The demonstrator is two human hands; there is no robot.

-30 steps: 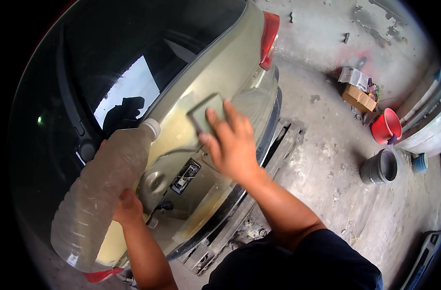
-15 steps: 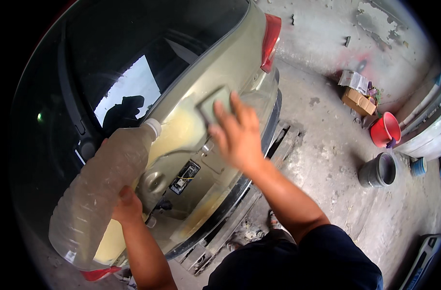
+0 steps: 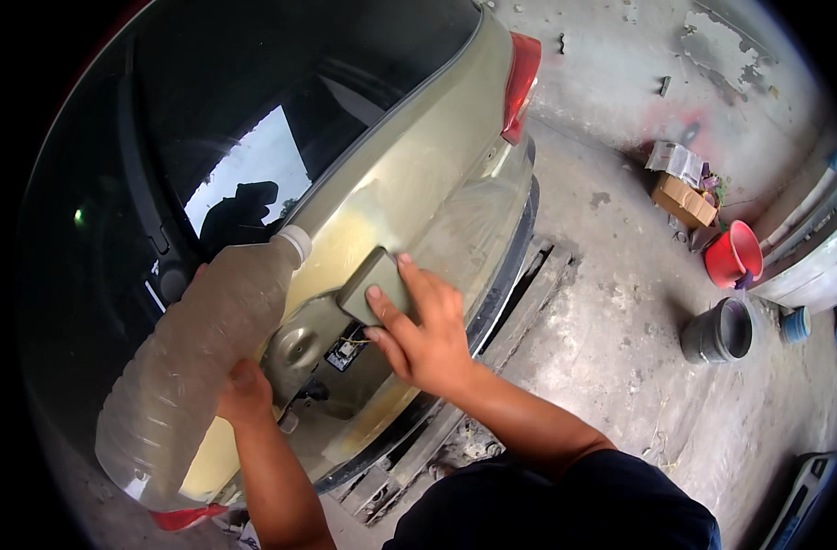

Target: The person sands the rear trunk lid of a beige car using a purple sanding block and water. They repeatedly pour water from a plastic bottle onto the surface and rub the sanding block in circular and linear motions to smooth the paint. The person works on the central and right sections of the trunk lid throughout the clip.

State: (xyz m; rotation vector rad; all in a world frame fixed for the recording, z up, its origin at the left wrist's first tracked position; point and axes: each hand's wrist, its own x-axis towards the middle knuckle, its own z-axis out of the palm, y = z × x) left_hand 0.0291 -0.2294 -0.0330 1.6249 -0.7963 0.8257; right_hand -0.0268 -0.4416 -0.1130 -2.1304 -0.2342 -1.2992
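My left hand (image 3: 247, 396) is closed around a big clear plastic bottle (image 3: 194, 357) of cloudy liquid. The bottle is tilted, its white-capped neck pointing up and right over the tailgate. My right hand (image 3: 430, 335) grips a flat grey-green sanding block (image 3: 368, 286), fingers spread over its top. The block lies against the gold tailgate (image 3: 437, 156) of a car, just below a pale yellow filler patch (image 3: 334, 246). Under the block sit a round recess (image 3: 295, 346) and a rectangular opening (image 3: 345, 348) with a thin yellow wire.
The dark rear window (image 3: 281, 64) with its wiper (image 3: 139, 174) is on the left. A red tail light (image 3: 521, 87) marks the far corner. On the concrete floor to the right stand a grey bucket (image 3: 703, 335), a red bucket (image 3: 726, 257) and a cardboard box (image 3: 682, 202).
My right hand has slid the sanding block down and to the left, from beside the filler patch to just above the rectangular opening. The left hand and bottle have hardly moved.
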